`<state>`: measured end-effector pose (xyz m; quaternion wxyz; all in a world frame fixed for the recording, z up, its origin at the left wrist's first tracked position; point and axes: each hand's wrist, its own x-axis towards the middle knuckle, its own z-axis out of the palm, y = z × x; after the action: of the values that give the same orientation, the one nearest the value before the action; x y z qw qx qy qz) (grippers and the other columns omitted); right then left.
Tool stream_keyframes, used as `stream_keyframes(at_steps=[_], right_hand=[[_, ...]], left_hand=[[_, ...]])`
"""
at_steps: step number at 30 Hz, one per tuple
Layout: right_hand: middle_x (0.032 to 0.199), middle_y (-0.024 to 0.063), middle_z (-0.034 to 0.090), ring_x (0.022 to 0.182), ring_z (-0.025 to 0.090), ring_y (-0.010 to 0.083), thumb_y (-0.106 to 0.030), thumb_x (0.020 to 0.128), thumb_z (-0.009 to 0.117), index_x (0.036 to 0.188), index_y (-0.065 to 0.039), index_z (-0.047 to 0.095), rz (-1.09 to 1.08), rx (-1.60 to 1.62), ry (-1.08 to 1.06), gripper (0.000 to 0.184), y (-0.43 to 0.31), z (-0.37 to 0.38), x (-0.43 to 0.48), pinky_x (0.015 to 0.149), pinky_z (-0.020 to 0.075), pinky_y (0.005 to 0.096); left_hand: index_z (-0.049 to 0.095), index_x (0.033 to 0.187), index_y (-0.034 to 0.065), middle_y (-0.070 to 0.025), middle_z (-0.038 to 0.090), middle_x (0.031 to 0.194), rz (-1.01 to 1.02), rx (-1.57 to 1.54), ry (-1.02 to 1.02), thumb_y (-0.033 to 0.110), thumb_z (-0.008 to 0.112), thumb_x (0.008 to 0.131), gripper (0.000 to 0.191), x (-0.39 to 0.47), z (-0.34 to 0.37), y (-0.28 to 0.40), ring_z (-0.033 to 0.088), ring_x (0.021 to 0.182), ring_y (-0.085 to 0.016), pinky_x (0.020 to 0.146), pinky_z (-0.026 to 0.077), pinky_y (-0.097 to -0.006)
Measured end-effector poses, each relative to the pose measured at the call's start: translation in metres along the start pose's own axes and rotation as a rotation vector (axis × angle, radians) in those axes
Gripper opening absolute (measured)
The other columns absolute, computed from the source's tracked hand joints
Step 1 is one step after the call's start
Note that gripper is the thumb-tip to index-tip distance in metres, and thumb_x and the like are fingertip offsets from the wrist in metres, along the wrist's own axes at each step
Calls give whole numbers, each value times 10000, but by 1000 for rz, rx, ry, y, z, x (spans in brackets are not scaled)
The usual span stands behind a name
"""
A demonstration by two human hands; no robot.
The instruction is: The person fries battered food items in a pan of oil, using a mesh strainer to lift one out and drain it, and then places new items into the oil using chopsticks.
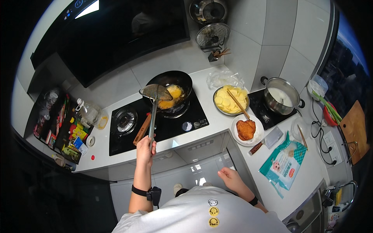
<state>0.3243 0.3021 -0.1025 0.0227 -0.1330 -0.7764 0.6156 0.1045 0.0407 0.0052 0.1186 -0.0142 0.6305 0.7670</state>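
My left hand (146,148) is closed around the metal handle of a wire mesh skimmer (156,92), whose basket hangs over the left side of a black wok (163,78). Golden pieces of food (174,92) lie in bubbling oil in the wok, which stands on the gas hob (186,116). The wok's wooden handle (142,129) points towards me, beside the skimmer's handle. Low in front of my body, my right hand (230,178) has its fingers curled, and nothing shows in it. A white plate (258,137) holds a browned fried piece of food (245,130).
Sliced potatoes (227,100) fill a bowl with chopsticks on it. A steel pot (281,96) of whitish liquid stands on an induction cooker. A cleaver (272,138) and a teal bag (287,164) lie on the right counter. An oil jug (91,112) and packets stand left.
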Motion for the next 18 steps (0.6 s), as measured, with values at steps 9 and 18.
stream_keyframes(at_steps=[9,18], right_hand=[[607,13,505,545,430,71,-216,912,536,789,-5,566,-54,56,-60,246,-20,-1,25,505,363,237],[868,86,582,763,589,145,-149,954,442,1105,-5,460,-45,391,-291,209,-101,40,103,701,477,245]], left_hand=[[485,1137,-46,-22,528,701,30,-130,-122,155,370,907,327,-3,14,-4,448,479,-71,444,343,-186],[513,1146,5,-15,611,831,43,-126,-261,165,495,920,278,9,23,-21,527,716,-69,641,423,-173]])
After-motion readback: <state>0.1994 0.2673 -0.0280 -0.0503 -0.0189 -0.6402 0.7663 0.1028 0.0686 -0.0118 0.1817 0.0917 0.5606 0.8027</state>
